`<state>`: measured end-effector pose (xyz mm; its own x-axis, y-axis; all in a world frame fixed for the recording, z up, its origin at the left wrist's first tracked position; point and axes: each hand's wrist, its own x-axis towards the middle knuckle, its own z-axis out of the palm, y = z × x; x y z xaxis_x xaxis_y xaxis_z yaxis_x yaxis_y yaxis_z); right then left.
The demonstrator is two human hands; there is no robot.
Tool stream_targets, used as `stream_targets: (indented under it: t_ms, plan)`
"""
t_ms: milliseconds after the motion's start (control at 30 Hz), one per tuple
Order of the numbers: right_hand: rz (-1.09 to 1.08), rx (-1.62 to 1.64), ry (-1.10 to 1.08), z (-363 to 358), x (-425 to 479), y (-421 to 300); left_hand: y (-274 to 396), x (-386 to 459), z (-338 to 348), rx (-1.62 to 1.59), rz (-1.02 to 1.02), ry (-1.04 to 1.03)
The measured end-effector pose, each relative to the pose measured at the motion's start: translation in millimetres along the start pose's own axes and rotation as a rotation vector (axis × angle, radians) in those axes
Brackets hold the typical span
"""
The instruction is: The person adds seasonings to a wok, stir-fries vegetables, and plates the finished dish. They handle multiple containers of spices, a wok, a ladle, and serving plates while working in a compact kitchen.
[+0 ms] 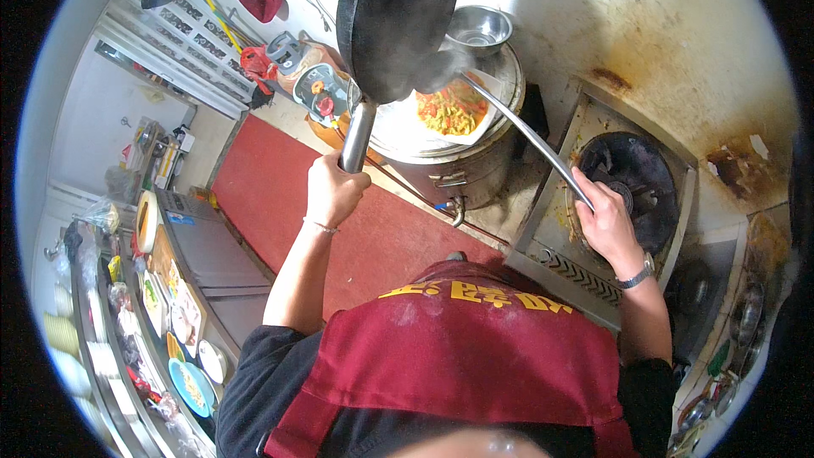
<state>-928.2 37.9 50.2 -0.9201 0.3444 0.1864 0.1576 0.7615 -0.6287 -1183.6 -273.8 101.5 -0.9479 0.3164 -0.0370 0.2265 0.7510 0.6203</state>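
Note:
My left hand (334,192) grips the metal handle of a black wok (395,19), which is raised and steeply tilted over a large metal drum-shaped pot. My right hand (607,219) holds the long steel handle of a ladle (531,133); its dark bowl end, blurred by steam, is at the wok's lower rim. Just below them a white plate (493,122) with cooked food (453,108), yellow-green and red pieces, sits on the pot's lid (388,133). Steam hides part of the wok's edge and the ladle's bowl.
Behind the plate is a steel bowl (480,28). A burner (626,187) in a metal stove lies at the right. The large pot has a tap (458,211) low on its front. Left are a gas cylinder (287,52), red floor mat (292,184), and counter with dishes.

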Motion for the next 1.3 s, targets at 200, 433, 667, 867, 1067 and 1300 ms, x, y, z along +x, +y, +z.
stream_targets:
  t_ms: [200,433,667,867,1067,1300]
  plan:
    - [0.065,-0.099,0.014,-12.0,-26.5,1.7,-7.0,1.0,5.1,0.049,0.027,0.081]
    - [0.151,0.082,0.074,8.2,-31.8,4.7,-1.4,-5.4,6.7,0.02,0.007,0.051]
    - [0.539,0.963,-0.11,13.2,-30.9,-20.8,2.5,-11.1,8.8,-0.063,-0.017,0.042]
    - [0.582,1.116,-0.08,15.8,-37.7,-29.3,-1.9,-23.0,14.1,-0.141,-0.062,0.014]
    - [0.594,1.478,-0.123,8.3,-47.6,-28.7,7.7,-22.6,13.1,-0.33,-0.124,-0.038]
    - [0.56,1.831,-0.168,-10.8,-72.5,-29.7,18.0,-38.6,11.2,-0.917,-0.195,-0.323]
